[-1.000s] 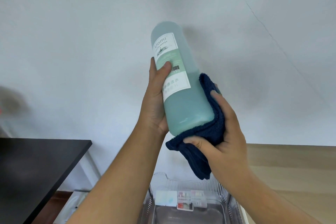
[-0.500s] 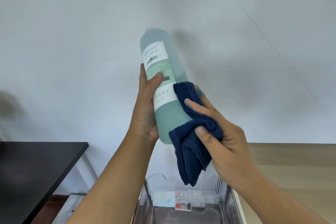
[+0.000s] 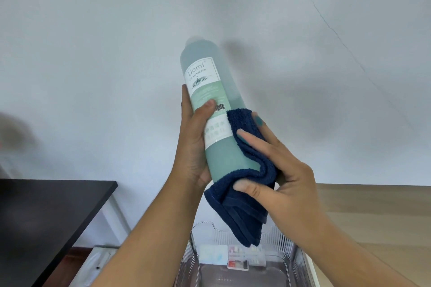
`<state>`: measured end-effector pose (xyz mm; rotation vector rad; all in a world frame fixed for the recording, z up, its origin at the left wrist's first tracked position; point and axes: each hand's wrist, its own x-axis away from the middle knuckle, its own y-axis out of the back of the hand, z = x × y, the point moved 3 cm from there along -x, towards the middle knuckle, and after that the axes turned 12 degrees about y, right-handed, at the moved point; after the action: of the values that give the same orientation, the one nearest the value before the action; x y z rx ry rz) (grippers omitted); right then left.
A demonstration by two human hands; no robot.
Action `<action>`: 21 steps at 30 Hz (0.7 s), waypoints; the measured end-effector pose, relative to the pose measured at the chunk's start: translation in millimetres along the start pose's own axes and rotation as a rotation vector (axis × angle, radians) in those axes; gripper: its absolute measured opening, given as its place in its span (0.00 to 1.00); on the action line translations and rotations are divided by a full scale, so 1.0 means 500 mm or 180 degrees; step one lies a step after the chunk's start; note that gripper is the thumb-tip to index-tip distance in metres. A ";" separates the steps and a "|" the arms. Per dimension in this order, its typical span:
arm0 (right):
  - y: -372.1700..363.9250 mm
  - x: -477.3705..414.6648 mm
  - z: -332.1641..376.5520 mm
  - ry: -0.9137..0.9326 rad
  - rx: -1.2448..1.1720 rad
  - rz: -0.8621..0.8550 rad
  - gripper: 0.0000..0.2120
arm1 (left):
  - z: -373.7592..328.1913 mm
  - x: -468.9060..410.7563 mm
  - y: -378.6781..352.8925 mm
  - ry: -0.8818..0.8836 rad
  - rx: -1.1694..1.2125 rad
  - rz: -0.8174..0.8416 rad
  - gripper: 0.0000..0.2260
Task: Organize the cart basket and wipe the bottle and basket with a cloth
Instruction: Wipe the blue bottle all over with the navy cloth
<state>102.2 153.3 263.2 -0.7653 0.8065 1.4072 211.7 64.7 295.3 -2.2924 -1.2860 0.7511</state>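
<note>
Held up before a pale wall, a tall bottle of blue-green liquid, tilted, top leaning away and to the left; white and green label facing the camera, marked "Uomi", with a barcode partway down.

Gripped about the middle by the left hand: thumb pressed flat across the label, palm against the bottle's left side, fingers wrapped behind and out of sight.

Wrapped round the lower right side and the base, a dark blue cloth, folded thick, one loose end hanging below the bottle.

Clasped there by the right hand: thumb pinching the fold under the base, forefinger lying nearly straight along the cloth; a further fingertip showing beside the cloth's upper edge, tinted blue-green; remaining fingers hidden.

Both hands closed firmly on what they hold.

Below, at the bottom edge, a clear ribbed basket, under the hanging cloth and apart from it; against its far wall, a few small flat packets, print too blurred to read.

At lower left, the corner of a black table; at lower right, a pale wood surface.
</note>
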 end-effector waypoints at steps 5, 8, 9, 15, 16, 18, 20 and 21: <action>0.011 0.009 -0.020 -0.0059 -0.0508 -0.0032 0.23 | 0.007 0.003 -0.001 0.0374 0.0264 0.0075 0.36; 0.018 0.016 -0.031 -0.0177 -0.0550 -0.0126 0.26 | 0.012 -0.002 -0.004 0.0369 0.0165 -0.0050 0.34; 0.023 0.012 -0.030 -0.0143 -0.0483 -0.0059 0.26 | 0.008 -0.005 -0.003 0.0273 -0.0039 -0.0106 0.32; 0.046 -0.010 -0.011 0.0154 0.0749 0.0776 0.27 | -0.010 -0.015 -0.010 0.0230 -0.0865 -0.0231 0.34; 0.040 -0.013 -0.005 0.0273 0.0972 0.0720 0.26 | -0.004 -0.012 -0.012 0.0274 -0.0766 -0.0251 0.33; 0.028 -0.020 0.012 0.0537 0.1398 0.0510 0.27 | 0.014 -0.004 -0.020 0.0416 -0.0510 -0.0167 0.27; 0.021 -0.023 0.020 0.0706 0.1614 0.0468 0.29 | 0.029 0.004 -0.026 0.0543 -0.0244 0.0031 0.23; 0.023 -0.022 0.019 0.0692 0.1587 0.0527 0.28 | 0.034 0.006 -0.025 0.0608 -0.0121 0.0071 0.23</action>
<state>91.2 155.7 277.9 -0.4731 1.3533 1.2022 194.4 74.9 288.8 -2.3474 -1.1990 0.5044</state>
